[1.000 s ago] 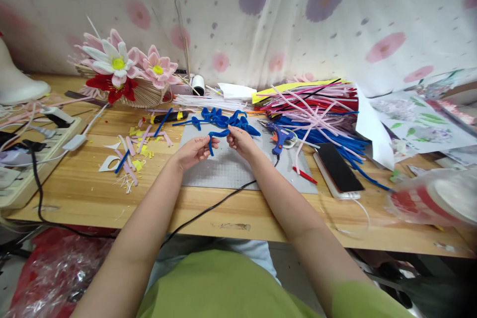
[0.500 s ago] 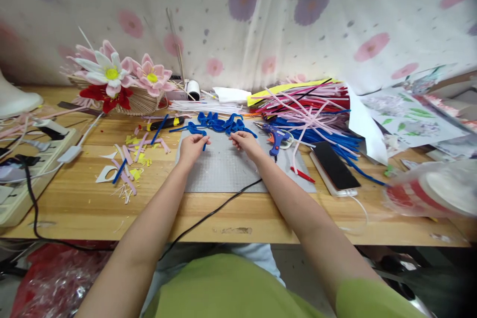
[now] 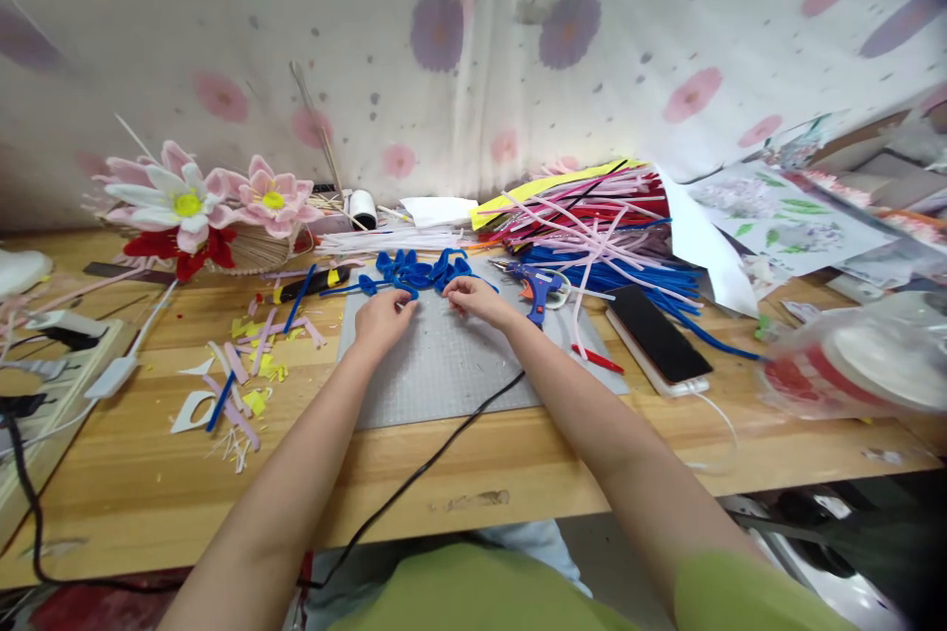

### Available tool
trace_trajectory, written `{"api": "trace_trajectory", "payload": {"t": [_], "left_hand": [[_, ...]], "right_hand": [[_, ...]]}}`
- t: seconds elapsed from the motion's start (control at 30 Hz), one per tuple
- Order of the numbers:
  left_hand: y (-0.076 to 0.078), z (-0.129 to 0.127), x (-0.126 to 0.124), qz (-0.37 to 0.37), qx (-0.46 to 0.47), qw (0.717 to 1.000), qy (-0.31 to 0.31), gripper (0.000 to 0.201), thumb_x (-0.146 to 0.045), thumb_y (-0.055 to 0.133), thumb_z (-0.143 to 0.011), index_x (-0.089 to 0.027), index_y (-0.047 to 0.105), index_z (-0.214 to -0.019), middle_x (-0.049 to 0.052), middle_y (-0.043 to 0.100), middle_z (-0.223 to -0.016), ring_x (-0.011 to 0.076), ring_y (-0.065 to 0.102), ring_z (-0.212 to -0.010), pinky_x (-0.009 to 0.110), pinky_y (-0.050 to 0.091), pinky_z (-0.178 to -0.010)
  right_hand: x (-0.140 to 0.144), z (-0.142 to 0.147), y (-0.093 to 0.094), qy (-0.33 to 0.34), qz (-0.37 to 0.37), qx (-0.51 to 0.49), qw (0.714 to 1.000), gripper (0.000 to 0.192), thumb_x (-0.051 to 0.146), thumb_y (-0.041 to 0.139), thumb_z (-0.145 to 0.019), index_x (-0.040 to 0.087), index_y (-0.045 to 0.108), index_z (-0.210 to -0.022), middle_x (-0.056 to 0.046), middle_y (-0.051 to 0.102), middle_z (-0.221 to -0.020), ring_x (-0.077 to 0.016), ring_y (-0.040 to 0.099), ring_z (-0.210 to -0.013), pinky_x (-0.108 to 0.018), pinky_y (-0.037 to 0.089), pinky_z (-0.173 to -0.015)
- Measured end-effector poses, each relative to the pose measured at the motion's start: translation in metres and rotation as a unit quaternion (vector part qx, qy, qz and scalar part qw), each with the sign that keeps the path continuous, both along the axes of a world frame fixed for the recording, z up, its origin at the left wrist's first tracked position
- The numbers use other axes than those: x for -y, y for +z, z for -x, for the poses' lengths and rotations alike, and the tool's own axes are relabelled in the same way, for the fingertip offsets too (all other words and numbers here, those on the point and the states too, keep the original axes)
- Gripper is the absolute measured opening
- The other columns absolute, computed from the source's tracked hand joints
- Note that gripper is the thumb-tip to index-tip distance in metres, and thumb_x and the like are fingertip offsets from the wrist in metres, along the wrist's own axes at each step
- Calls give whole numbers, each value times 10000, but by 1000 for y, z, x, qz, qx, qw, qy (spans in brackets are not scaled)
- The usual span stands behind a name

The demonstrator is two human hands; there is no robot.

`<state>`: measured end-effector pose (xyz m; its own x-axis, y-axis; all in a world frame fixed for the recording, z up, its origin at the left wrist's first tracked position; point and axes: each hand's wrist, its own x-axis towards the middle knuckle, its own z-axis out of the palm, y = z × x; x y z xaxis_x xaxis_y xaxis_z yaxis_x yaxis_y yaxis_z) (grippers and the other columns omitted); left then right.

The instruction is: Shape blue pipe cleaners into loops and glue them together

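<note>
Both forearms run fwd from the near edge of the tabletop (image 3: 148,473), converging over the grey cutting mat (image 3: 444,365) at centre.

L hand (image 3: 381,315): palm down, wrist straight, fingers curled in. Grip nearly closed, fingertips pinching one end of the blue pipe-cleaner cluster (image 3: 418,271) at the mat's far edge. Exact finger contact partly hidden by knuckles.

R hand (image 3: 473,298): palm down, fingers bent, thumb tucked. Grip likewise narrow, tips on the same cluster's R part. Cannot tell whether it clamps a strand or only presses it.

Cluster lies on the mat's far edge, approx. mid tabletop, between both hands, touching both.

Surroundings: blue glue gun (image 3: 539,284) just R of the R hand, on the mat. Black cable (image 3: 436,458) crosses the mat's near R part & drops over the near edge. Phone (image 3: 655,335) near the mat's R edge. Pile of loose pipe cleaners (image 3: 599,217) at far R. Paper flowers (image 3: 192,212) at far L. Cut scraps (image 3: 244,365) L of the mat. Power strip (image 3: 59,375) at L edge.
</note>
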<state>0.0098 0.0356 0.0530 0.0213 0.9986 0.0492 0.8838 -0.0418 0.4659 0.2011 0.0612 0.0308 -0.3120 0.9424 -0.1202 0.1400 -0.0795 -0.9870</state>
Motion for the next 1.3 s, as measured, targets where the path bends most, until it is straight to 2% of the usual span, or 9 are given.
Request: {"api": "trace_trajectory", "payload": {"t": [0.1,0.17,0.43,0.6,0.7,0.83,1.0,1.17,1.3], "left_hand": [[12,-5,-4,14,-8,1000,-21,326,-488,487,-762,-249,692,-847,27,694,-833,194,600,-767,275,376,-627],[16,-7,-9,14,10,1000,-8,315,-469,490,-764,-244,687,-862,23,690,-822,183,593,-738,269,359,-601],[12,-8,-33,-43,0,997,63,380,-493,386,-833,-207,576,-670,39,617,-663,187,558,-661,279,317,-570],[0,-1,-41,-100,21,994,39,165,-314,458,-819,-193,562,-863,62,638,-856,202,572,-838,303,400,-742],[-6,4,-45,-127,20,992,2,176,-259,495,-794,-179,547,-941,84,620,-976,217,547,-951,326,400,-853],[-1,2,-64,-142,-18,989,-27,212,-259,448,-829,-186,551,-998,99,593,-1084,243,497,-1064,358,354,-951],[7,-12,-92,-137,-36,989,-39,309,-307,471,-824,-148,538,-1080,138,551,-1162,272,459,-1126,362,333,-980],[-5,-22,-76,-150,-11,984,-90,296,-280,430,-842,-156,540,-1087,112,561,-1160,237,458,-1133,349,318,-1002],[-18,-10,-57,-143,-10,986,-85,314,-279,432,-840,-147,555,-1096,116,545,-1207,236,438,-1173,353,302,-1026]], "right_hand": [[-1,-5,-11,10,13,-29,999,89,132,547,-667,164,542,-750,55,537,-529,-59,486,-445,-181,392,-442],[1,-7,-15,10,33,-53,998,77,186,585,-675,158,538,-729,40,560,-550,-60,504,-457,-187,418,-456],[7,-10,-12,-8,49,-106,993,275,397,649,-672,136,572,-711,8,593,-596,-49,501,-462,-182,434,-440],[4,-13,-15,-7,44,-115,992,319,432,658,-670,128,598,-746,0,602,-619,-53,511,-486,-180,440,-444],[3,-15,-17,-17,40,-127,991,324,434,656,-679,131,616,-784,-1,606,-637,-51,512,-501,-177,441,-455],[3,-18,-17,-26,46,-148,988,323,429,661,-678,141,631,-822,7,603,-647,-46,508,-511,-171,438,-469],[1,-19,-18,-34,58,-166,984,307,412,670,-674,147,620,-819,13,604,-645,-47,512,-509,-173,435,-472],[2,-20,-19,-29,51,-161,985,313,400,672,-668,139,616,-832,16,599,-644,-49,516,-510,-181,436,-480],[5,-18,-17,-44,39,-139,989,321,411,666,-657,141,599,-818,20,594,-640,-45,501,-492,-183,420,-472]]}}
